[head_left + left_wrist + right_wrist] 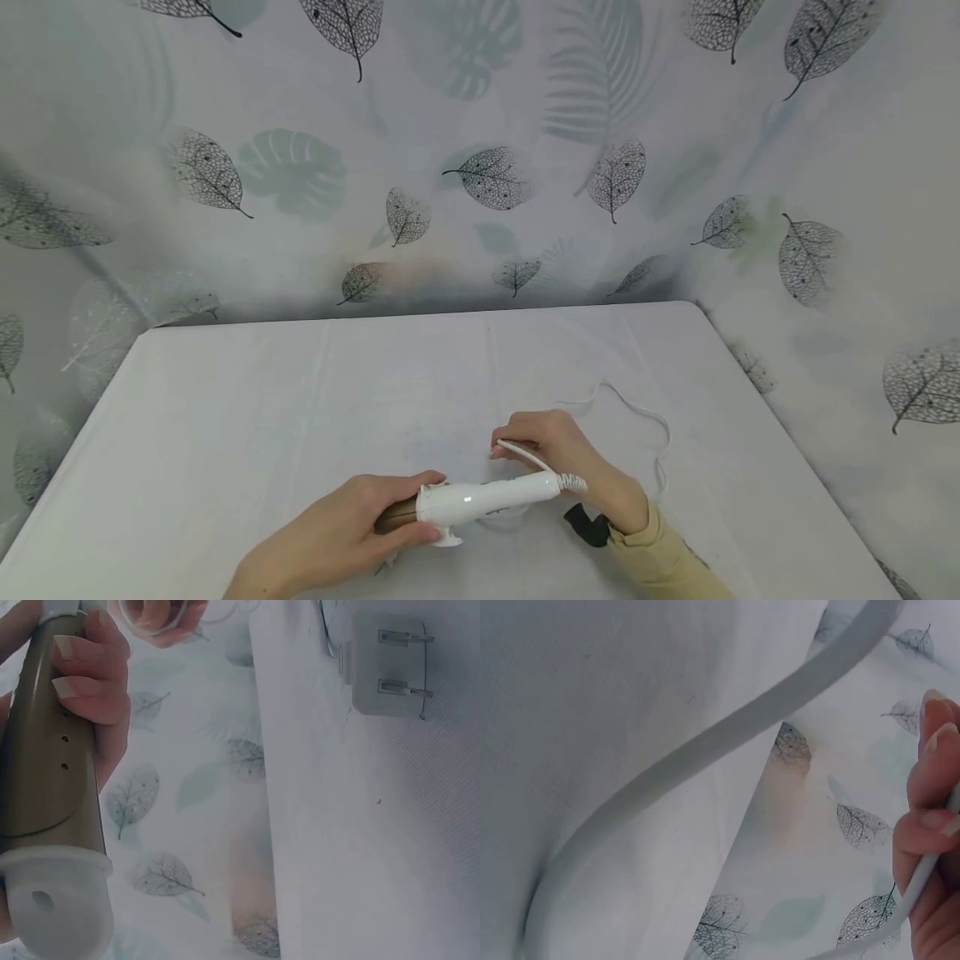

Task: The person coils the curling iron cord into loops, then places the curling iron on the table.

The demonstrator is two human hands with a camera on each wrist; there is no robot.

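Observation:
A hair curling iron with a white handle (495, 497) and a brown barrel (52, 765) lies across my front, above the table. My left hand (341, 521) grips it by the barrel, thumb on one side and fingers on the other. The left wrist view shows small holes along the barrel and a white cap (60, 907) at its end. A white cord (527, 455) leaves the coiled sleeve (573, 482) at the handle's right end. My right hand (558, 446) pinches this cord just beyond the handle. In the right wrist view, its fingers (930, 832) curl round the cord.
More of the white cord (651, 414) loops over the white table (225, 417) behind my right hand. A two-pin plug (390, 664) lies on the cloth. Something black (588, 525) sits by my right sleeve. A leaf-patterned curtain (480, 183) surrounds the table's far edge and sides.

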